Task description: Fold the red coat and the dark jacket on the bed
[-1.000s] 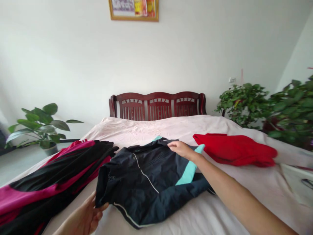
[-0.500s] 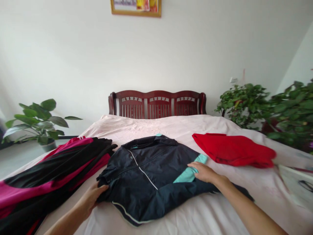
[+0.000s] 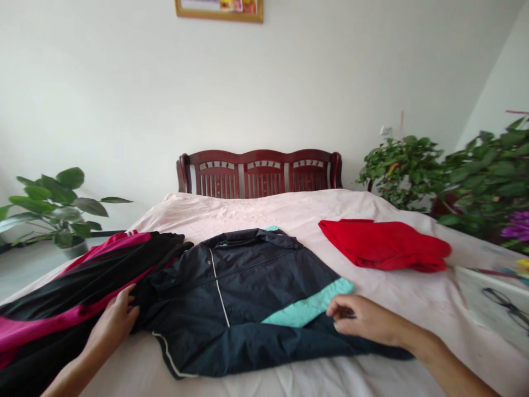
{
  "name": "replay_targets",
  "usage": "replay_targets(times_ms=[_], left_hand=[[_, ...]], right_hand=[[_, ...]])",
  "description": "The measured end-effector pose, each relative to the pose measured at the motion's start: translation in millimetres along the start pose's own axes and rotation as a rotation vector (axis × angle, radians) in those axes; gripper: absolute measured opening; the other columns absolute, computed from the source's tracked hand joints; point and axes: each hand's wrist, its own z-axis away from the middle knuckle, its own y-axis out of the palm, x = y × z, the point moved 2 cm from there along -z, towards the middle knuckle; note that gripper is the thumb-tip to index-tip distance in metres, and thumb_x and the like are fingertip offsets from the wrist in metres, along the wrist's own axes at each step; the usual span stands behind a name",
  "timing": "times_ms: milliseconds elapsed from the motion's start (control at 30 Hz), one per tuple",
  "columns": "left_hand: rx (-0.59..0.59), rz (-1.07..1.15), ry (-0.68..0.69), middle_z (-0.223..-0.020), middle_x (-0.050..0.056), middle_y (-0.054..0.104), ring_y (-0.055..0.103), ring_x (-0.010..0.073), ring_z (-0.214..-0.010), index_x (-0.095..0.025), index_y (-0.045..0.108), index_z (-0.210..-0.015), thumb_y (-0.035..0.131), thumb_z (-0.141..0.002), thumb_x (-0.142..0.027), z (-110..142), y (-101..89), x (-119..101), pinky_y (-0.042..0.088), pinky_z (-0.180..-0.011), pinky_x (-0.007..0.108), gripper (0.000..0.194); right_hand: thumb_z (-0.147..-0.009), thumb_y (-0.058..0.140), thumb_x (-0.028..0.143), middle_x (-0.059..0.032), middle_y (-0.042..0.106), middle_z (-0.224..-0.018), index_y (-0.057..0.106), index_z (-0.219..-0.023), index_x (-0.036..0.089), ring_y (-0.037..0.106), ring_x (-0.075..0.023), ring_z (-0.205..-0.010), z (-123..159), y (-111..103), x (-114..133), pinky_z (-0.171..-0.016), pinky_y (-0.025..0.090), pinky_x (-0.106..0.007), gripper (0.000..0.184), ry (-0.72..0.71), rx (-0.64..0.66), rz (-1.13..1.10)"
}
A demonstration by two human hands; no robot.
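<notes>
A dark navy jacket (image 3: 256, 281) with white piping and a turquoise panel (image 3: 306, 309) lies spread on the bed, its collar toward the headboard. My left hand (image 3: 115, 320) grips the jacket's left edge, fingers closed on the dark fabric, beside the black and pink clothes. Over the right part, by the turquoise panel, my right hand (image 3: 355, 317) has its fingers curled in. Whether cloth is pinched between those fingertips is hidden. A dark sleeve runs under my right wrist toward the right.
Black and pink clothes (image 3: 86, 284) lie at the left, and a folded red garment (image 3: 384, 245) at the right. Eyeglasses (image 3: 502, 303) rest at the right edge. A wooden headboard (image 3: 264, 173) stands behind the pale bed sheet (image 3: 248, 209). Potted plants (image 3: 61, 204) flank the bed.
My left hand has drawn the jacket's left edge leftward, against the black and pink clothes. The jacket's front looks wider and flatter. My right hand's fingers have curled in, slightly lower.
</notes>
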Motion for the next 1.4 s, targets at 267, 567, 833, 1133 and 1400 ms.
replay_targets(times_ms=[267,567,833,1133,1400], left_hand=[[0.395,0.076,0.457,-0.127,0.0,0.069,0.06,0.0266,-0.122,-0.037,0.067,-0.121,0.052,-0.079,-0.023,76,18.5,-25,0.04,-0.112,0.044,0.046],[0.532,0.117,0.44,-0.134,-0.007,0.064,0.055,0.0286,-0.129,-0.05,0.065,-0.121,0.057,-0.072,-0.017,76,19.3,-24,0.019,-0.12,0.057,0.059],[0.431,0.029,0.341,-0.106,0.004,0.074,0.066,0.0278,-0.099,-0.03,0.073,-0.101,0.053,-0.088,-0.048,58,25.1,-39,0.047,-0.094,0.04,0.03],[0.311,-0.028,0.269,-0.085,0.004,0.071,0.066,0.0241,-0.086,-0.023,0.065,-0.08,0.04,-0.095,-0.046,52,41.2,-55,0.043,-0.081,0.033,0.036],[0.356,-0.05,0.226,-0.087,0.005,0.074,0.068,0.0254,-0.091,-0.023,0.067,-0.085,0.035,-0.095,-0.046,44,39.3,-65,0.044,-0.088,0.035,0.041]], right_hand=[[-0.059,0.064,0.017,-0.0049,0.066,-0.128,0.075,-0.109,0.034,0.053,-0.0337,-0.127,65,5,-71,-0.112,0.035,-0.046,0.054,0.175,-0.321,0.236],[-0.068,0.071,0.046,-0.0073,0.075,-0.086,0.073,-0.096,0.021,0.068,-0.0235,-0.069,38,-27,-16,-0.06,0.054,-0.032,0.037,0.269,-0.126,-0.768],[-0.087,0.038,0.057,-0.0124,0.057,-0.14,0.057,-0.125,0.025,0.058,-0.0261,-0.124,-64,-26,-12,-0.101,0.05,-0.044,0.053,0.099,-0.631,-0.922],[-0.087,0.048,0.05,-0.0234,0.061,-0.128,0.06,-0.125,0.014,0.053,-0.0401,-0.125,-68,-12,-90,-0.101,0.042,-0.055,0.054,0.606,-0.563,0.365],[-0.088,0.046,0.037,-0.0138,0.07,-0.118,0.063,-0.118,0.022,0.067,-0.0294,-0.107,-71,-25,-75,-0.084,0.049,-0.038,0.037,0.573,-0.346,0.497]])
